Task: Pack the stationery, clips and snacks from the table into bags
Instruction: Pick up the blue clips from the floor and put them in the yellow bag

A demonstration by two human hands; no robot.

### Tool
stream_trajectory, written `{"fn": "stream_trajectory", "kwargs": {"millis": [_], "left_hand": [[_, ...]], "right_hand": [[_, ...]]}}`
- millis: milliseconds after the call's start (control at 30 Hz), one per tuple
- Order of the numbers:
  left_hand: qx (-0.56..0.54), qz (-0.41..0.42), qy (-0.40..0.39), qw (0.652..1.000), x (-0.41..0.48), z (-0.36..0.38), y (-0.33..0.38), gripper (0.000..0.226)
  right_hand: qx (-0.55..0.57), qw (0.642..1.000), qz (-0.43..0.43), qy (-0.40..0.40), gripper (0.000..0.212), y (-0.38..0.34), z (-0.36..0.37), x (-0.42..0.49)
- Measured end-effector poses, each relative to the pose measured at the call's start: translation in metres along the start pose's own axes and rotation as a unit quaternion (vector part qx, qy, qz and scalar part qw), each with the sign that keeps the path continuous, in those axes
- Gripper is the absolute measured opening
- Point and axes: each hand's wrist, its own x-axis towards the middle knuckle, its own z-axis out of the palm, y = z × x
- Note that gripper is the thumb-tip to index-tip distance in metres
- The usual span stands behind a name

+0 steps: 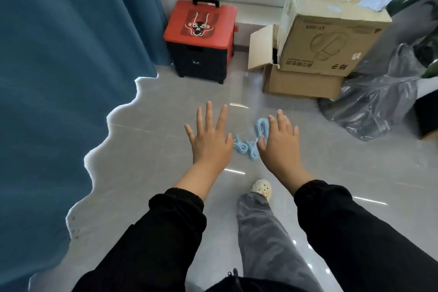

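Clips (241, 147), probably light stiff plastic, lie between spread, empty left hand (211, 142) and right hand (277, 147); pinch their handles.

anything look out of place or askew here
Light blue clips lie loose on the floor between the left hand and right hand, not on any table. The top cardboard box sits crooked, overhanging the lower box.

Clips (244, 148): laid on the floor (147, 149), seen between the left hand (209, 141) and the right hand (280, 143).
Curtain (59, 66): hung at the left.
Wheeled crate (200, 40): set behind the hands, just right of the curtain.
Cartons: upper carton (331, 38) stacked on lower carton (301, 85), right of the wheeled crate.
Plastic bag (374, 102): placed right of the cartons.
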Motion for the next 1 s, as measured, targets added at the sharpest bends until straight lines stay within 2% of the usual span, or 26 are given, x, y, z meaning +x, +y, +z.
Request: {"fn": "stream_trajectory", "kwargs": {"millis": [133,267,400,600,700,833,1000], "left_hand": [[-0.032,-0.025,-0.059,0.997,0.094,0.058,0.024,0.067],[-0.038,-0.029,-0.090,0.995,0.170,0.123,0.020,0.069],[0.005,0.004,-0.140,0.990,0.244,0.221,0.000,0.074],[0.089,0.071,-0.209,0.971,0.325,0.384,-0.037,0.083],[0.124,0.109,-0.255,0.953,0.347,0.450,-0.052,0.089],[0.209,0.204,-0.330,0.898,0.359,0.526,-0.071,0.097],[0.235,0.263,-0.336,0.873,0.363,0.569,-0.085,0.081]], "right_hand": [[-0.008,0.998,0.006,-0.057,0.061,0.033,0.043,0.095],[0.006,0.997,0.034,-0.071,0.063,0.061,0.103,0.156],[0.021,0.995,0.066,-0.075,0.067,0.093,0.199,0.207],[0.020,0.984,0.130,-0.123,0.067,0.143,0.362,0.263],[0.018,0.975,0.148,-0.167,0.076,0.163,0.430,0.277],[0.060,0.955,0.179,-0.230,0.093,0.187,0.504,0.280],[0.075,0.939,0.189,-0.277,0.096,0.198,0.554,0.275]]}}
